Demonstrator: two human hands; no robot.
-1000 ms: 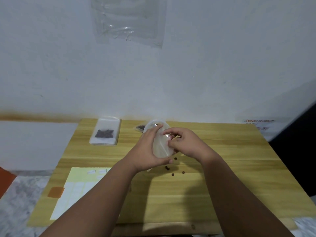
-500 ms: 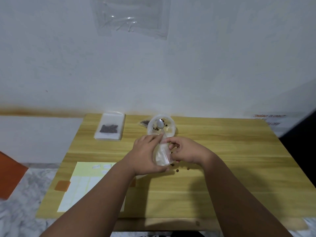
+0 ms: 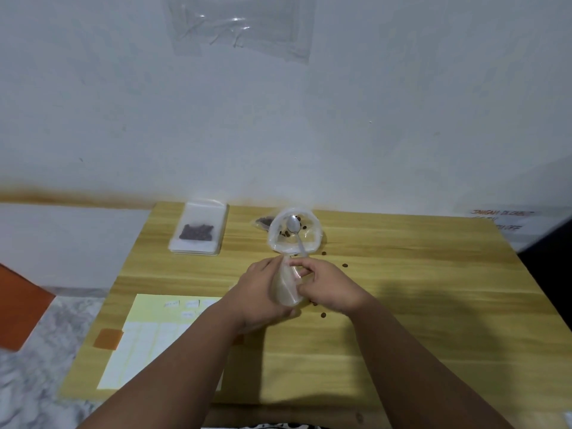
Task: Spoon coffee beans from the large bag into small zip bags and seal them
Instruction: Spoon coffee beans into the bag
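Both hands hold a small bag (image 3: 286, 286) at table centre: left hand (image 3: 258, 292) wraps it, right hand (image 3: 328, 286) pinches its top, probably opening it. Open the mouth wide before taking the spoon (image 3: 295, 233) at 12 o'clock.

Two bare hands, left (image 3: 260, 292) and right (image 3: 331, 289); one small clear zip bag (image 3: 286, 287) between them; one rolled-open clear plastic bag (image 3: 292, 232) containing one white plastic spoon (image 3: 295, 230); one stack of filled zip bags (image 3: 199, 232); four loose brown coffee beans (image 3: 323, 315) visible on one wooden table (image 3: 402, 305); one pale yellow label sheet (image 3: 148, 335).
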